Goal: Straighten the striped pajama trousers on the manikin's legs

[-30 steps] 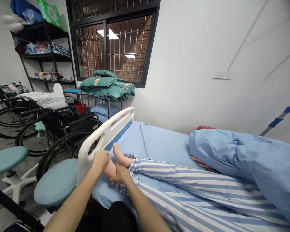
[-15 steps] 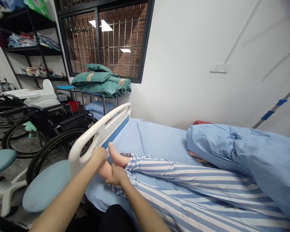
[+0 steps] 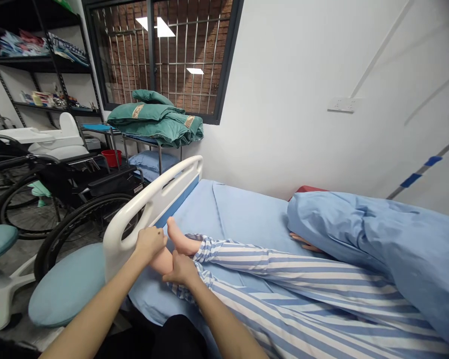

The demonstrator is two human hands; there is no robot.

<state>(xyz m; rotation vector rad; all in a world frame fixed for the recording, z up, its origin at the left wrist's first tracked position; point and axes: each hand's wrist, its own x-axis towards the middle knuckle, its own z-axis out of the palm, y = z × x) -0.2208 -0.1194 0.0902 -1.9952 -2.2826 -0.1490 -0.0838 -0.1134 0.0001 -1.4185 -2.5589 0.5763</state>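
Fingers of my left hand (image 3: 151,240) wrap the toe end of the near bare foot (image 3: 162,262), lower left of centre; my right hand (image 3: 183,269) clasps its ankle. Alongside, the far bare foot (image 3: 182,243), below blue-and-white striped cloth trousers (image 3: 284,263), lies near the curved white plastic footboard (image 3: 112,240).

- The near foot (image 3: 161,262) is showing bare at about seven o'clock from the view's middle, the left hand (image 3: 150,243) covering its toe end, the right hand (image 3: 183,269) clasping it near the ankle.
- The near leg (image 3: 254,306) is stretching toward four o'clock, wearing blue-and-white striped cloth.
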